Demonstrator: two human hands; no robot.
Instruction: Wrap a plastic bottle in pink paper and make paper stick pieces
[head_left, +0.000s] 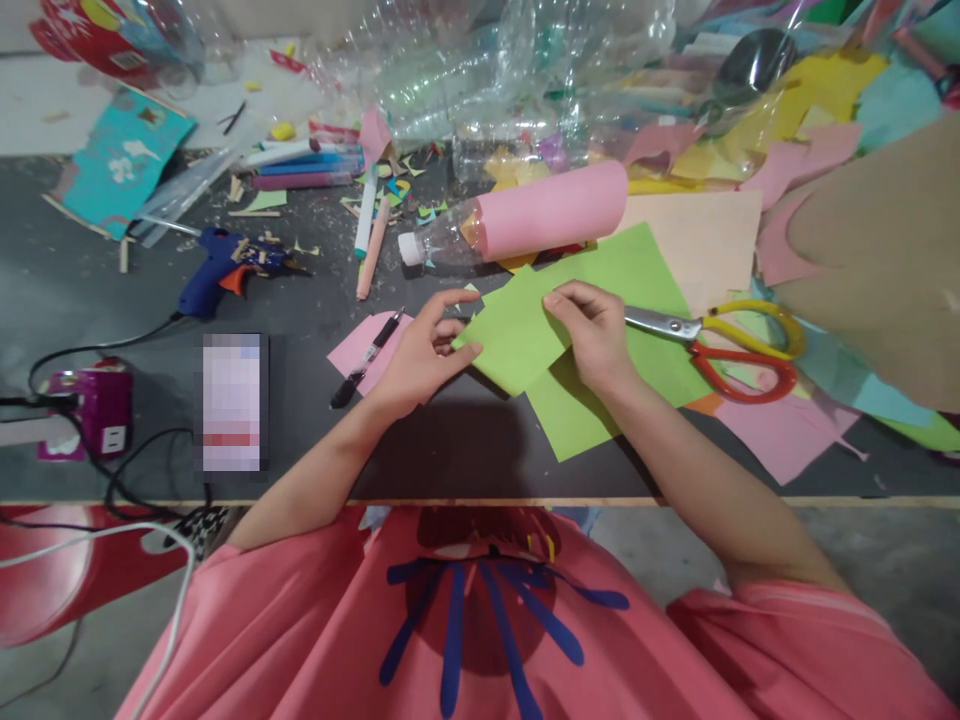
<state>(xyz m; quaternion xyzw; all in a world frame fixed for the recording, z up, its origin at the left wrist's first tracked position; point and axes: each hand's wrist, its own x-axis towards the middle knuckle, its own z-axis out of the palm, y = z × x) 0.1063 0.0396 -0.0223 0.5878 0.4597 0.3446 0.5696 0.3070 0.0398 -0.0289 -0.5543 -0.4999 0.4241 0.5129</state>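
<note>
A small green paper piece (517,335) lies on top of a larger green sheet (615,290) on the dark table. My left hand (421,352) pinches the small piece at its left corner, fingers closed on the edge. My right hand (594,330) presses and pinches its upper right edge. Just behind the hands lies a plastic bottle wrapped in pink paper (525,222). Yellow-and-red-handled scissors (720,340) rest to the right of my right hand. A black pen (366,360) lies on a pink paper scrap (360,345) beside my left hand.
A blue glue gun (225,268) lies at the left with its cord running to a purple power strip (101,408). A phone (231,402) lies near the front edge. Markers (307,165), paper scraps, clear bottles (480,70) and coloured sheets crowd the back and right.
</note>
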